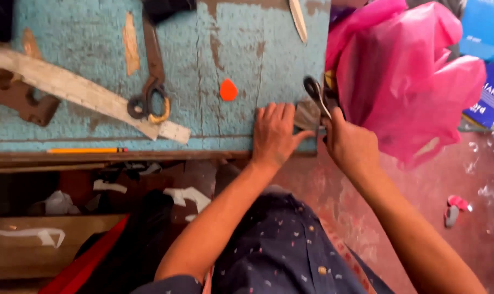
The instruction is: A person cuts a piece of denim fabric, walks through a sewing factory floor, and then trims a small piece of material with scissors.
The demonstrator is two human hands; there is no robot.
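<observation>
Head view, and my left hand [273, 133] is pressed flat, fingers spread, on a small grey scrap of cloth [308, 113] at the near edge of the worktop [94, 60]. My right hand [349, 142] has its grip closed around the handles of black scissors [318, 98], blades pointing away from me, right beside the scrap and touching it as far as I can tell.

Risk here, as I judge it: my left thumb sits very close to the blades, so a slip could nick it. The scrap lies at the worktop's edge, and it could slide off if my palm lifts. The pink plastic bag [410, 81] bulges just beside the scissors and could snag in the blades.

Textures now: the worktop is covered in worn blue felt, cracked and peeling to bare brown patches. A long curved ruler [78, 90], pale and scuffed, lies well to the left, with big rusty shears [151, 81] across it. A small orange teardrop piece [228, 90] sits nearby, and a yellow pencil [86, 149] rests along the front edge.
</observation>
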